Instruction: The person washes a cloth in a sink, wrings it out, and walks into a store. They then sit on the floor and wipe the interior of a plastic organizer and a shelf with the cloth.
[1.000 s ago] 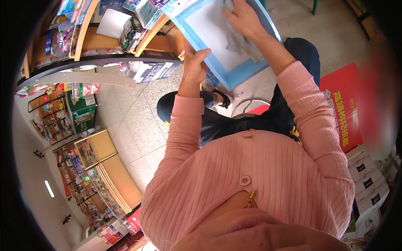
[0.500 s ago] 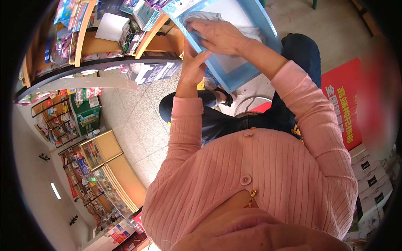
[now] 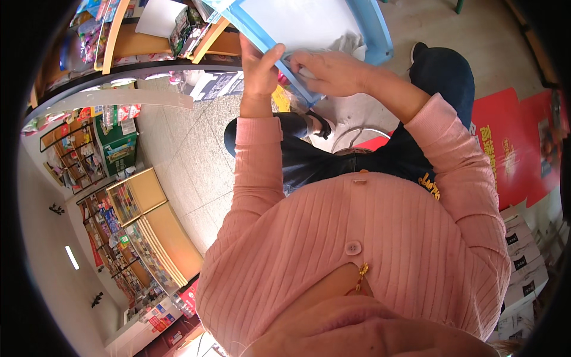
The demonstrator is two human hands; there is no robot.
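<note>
Hands up at the top of the head view, both busy on a light blue framed board [image 3: 309, 24] with a pale, whitish face. The left hand [image 3: 259, 68] grips the board's near blue edge, thumb hooked over the rim and fingers [image 3: 250, 50] wrapped behind it, clamped on the frame. Just to its right, the right hand [image 3: 330, 71] lies knuckles-up over the lower corner of that same board, fingers [image 3: 300, 59] curled together and pressing a crumpled whitish cloth [image 3: 354, 43] against the surface; the cloth bunches out past the hand towards the board's right side. The two hands sit close, nearly touching at the thumb. The board itself tilts across the top of the frame, held up in the air between the hands and a wooden shelf [image 3: 119, 35] stacked with colourful packets at upper left.

Lower down, pink ribbed sleeves [image 3: 256, 172] run back to a pink buttoned cardigan [image 3: 357, 250] filling the bottom half. Dark trousers [image 3: 440, 77] and a black shoe [image 3: 419, 50] show beneath the arms, over a pale tiled floor [image 3: 178, 143]. Red printed cardboard [image 3: 511, 143] lies at the right, with stacked white boxes [image 3: 523, 262] below it. Glass display counters [image 3: 137, 196] curve along the left.
</note>
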